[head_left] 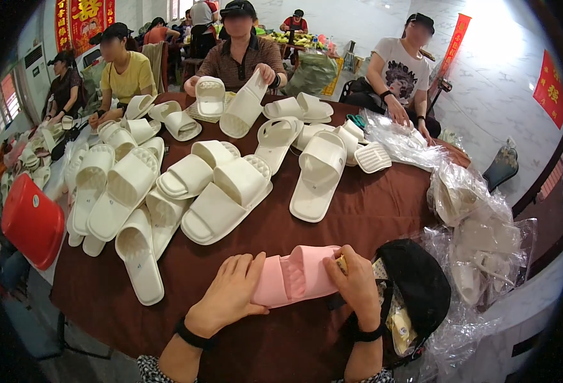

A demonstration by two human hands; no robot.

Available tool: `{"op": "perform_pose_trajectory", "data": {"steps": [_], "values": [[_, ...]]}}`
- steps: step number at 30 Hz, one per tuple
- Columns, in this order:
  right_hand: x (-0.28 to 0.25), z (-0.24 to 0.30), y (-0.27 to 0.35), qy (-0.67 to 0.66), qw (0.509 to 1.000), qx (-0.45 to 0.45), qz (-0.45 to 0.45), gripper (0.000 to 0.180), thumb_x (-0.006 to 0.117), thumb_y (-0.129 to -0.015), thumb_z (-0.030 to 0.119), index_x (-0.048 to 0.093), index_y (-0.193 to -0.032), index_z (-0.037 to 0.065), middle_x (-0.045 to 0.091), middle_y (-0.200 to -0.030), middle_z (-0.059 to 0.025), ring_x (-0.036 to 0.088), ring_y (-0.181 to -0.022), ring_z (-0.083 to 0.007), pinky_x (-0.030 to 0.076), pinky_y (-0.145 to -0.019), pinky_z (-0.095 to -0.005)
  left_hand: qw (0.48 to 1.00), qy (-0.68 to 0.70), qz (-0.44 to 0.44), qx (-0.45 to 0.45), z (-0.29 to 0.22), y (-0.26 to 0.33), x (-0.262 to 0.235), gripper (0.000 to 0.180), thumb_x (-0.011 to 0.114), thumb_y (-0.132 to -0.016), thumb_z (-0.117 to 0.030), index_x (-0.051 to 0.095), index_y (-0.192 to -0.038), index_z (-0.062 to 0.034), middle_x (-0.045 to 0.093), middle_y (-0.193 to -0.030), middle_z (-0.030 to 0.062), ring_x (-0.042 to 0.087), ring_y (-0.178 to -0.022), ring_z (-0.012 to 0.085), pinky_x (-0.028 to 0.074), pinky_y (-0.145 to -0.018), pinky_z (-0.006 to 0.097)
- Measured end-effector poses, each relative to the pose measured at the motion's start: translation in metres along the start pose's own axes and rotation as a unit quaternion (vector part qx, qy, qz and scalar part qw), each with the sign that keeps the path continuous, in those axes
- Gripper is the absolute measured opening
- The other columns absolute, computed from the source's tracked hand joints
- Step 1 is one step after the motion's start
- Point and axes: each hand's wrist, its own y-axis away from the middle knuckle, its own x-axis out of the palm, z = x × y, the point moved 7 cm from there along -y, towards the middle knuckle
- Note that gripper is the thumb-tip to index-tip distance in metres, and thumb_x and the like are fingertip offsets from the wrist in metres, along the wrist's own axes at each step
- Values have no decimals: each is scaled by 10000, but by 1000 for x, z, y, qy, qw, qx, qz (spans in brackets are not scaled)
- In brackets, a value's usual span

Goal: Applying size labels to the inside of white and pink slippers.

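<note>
I am watching from the head camera, looking down on a round table covered in a dark maroon cloth (358, 210). Both of my operator's hands are on one pink slipper (297, 276), which lies across the near edge of the table, directly in front of the body. The left hand (230, 292) rests over the slipper's left end with the fingers spread flat on top, pressing rather than clenched; the right hand (357, 284) grasps the right end, with the fingers curled around it. Something small and yellowish shows at the right fingertips, but the view there is too cramped for me to say what it is. By my judgement, work on this slipper is in mid-handling: it is the only pink one in view, and it lies apart from every group on the table. A large heap of cream slippers (166, 185) covers the left and middle of the cloth, loose, overlapping and unbagged, so most of the stock appears unprocessed. At the right edge, clear plastic bags (479, 223) lie crumpled in a pile, some seeming to hold pale slippers, which suggests a smaller portion already packed. A black cap (415, 281) sits just beside the right hand, over more plastic. A red tub (31, 220) stands off the left rim. Across the table, other seated people (243, 51) handle cream slippers of their own, and one person at the right works at the plastic bags.
</note>
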Motion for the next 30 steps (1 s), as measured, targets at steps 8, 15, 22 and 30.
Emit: {"op": "perform_pose_trajectory", "data": {"steps": [8, 15, 22, 30], "values": [[14, 5, 2, -22, 999, 12, 32, 285, 668, -951, 258, 572, -956, -10, 668, -833, -255, 670, -800, -455, 517, -660, -493, 999, -19, 39, 4, -3, -4, 0, 1101, 908, -646, -371, 338, -1490, 45, 465, -1356, 215, 439, -1316, 387, 294, -1173, 540], [27, 7, 6, -63, 997, -2, 54, 285, 683, -940, 244, 582, -998, -16, 664, -839, -252, 688, -774, -425, 528, -648, -449, 998, -44, 38, 1, -1, 2, -4, 1119, 920, -618, -361, 343, -1496, 26, 473, -1343, 204, 452, -1302, 376, 273, -1186, 557], [26, 12, 7, -77, 994, -2, 79, 315, 688, -937, 273, 588, -1026, -11, 675, -851, -266, 688, -814, -448, 538, -673, -476, 998, -42, 34, -7, 0, 3, -7, 1106, 936, -608, -319, 354, -1495, -7, 477, -1323, 174, 446, -1302, 361, 285, -1174, 580], [32, 11, 6, -106, 987, 25, 118, 344, 708, -932, 306, 585, -999, -8, 678, -799, -255, 704, -785, -428, 544, -649, -449, 998, -47, 41, -9, -4, -1, -1, 1163, 940, -592, -374, 326, -1512, -19, 451, -1388, 192, 391, -1362, 382, 253, -1173, 607]]}}
